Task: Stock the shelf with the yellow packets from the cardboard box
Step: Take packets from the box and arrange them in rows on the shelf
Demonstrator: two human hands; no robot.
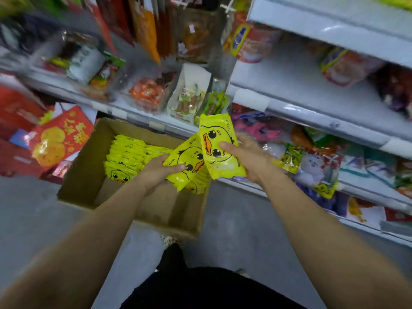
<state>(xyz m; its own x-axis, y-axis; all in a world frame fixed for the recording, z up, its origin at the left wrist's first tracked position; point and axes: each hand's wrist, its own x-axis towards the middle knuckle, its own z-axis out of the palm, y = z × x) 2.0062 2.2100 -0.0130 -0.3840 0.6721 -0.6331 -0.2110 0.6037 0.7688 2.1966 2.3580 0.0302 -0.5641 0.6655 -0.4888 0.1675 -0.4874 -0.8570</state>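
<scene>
The right hand (247, 157) pinches one shiny yellow plastic packet with a cartoon duck face (219, 148), thumb on the front and fingers behind, so it stands almost upright and can go straight to a shelf. The left hand (159, 169) grips a small stack of the same yellow duck packets (186, 162), thumb on top, tilted toward two o'clock; I think it keeps them ready so the other hand can take one at a time. The two lots touch at their edges. Under the hands, at seven o'clock, sits the open brown cardboard box (89, 166) on the grey floor (33, 210), with more yellow packets standing in rows (124, 157) at its far end. At three o'clock is the white metal shelf (321, 121), crowded with colourful snack bags (316, 163). A red gift box with orange circles (58, 137) lies at nine o'clock.
</scene>
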